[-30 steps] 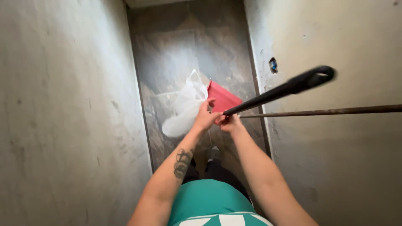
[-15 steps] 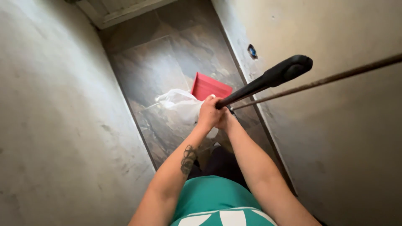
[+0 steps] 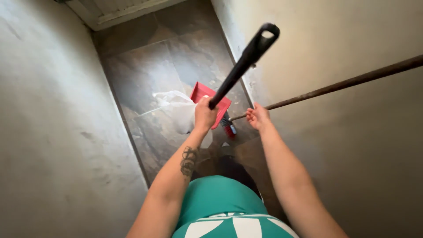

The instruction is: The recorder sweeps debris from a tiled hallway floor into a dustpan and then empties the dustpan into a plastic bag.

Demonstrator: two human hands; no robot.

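My left hand point(image 3: 205, 115) is closed around the long black handle point(image 3: 246, 57) of a red dustpan point(image 3: 202, 93), which rests low near the floor. A white plastic bag point(image 3: 176, 108) hangs right beside that hand; whether the fingers also pinch it is unclear. My right hand point(image 3: 258, 117) is off the handle with its fingers spread, just under a thin brown broom stick point(image 3: 343, 83). The stick slants along the right wall down to a red broom head point(image 3: 228, 128).
I stand in a narrow passage between a grey wall on the left point(image 3: 48, 132) and a pale wall on the right point(image 3: 352, 154). Brown stone tiles point(image 3: 141, 75) cover the floor. A pale door sill point(image 3: 119, 11) crosses the far end.
My right hand let go of the black handle and moved right, next to the broom stick. The handle swung more upright in my left hand. The dustpan and bag shifted slightly left.
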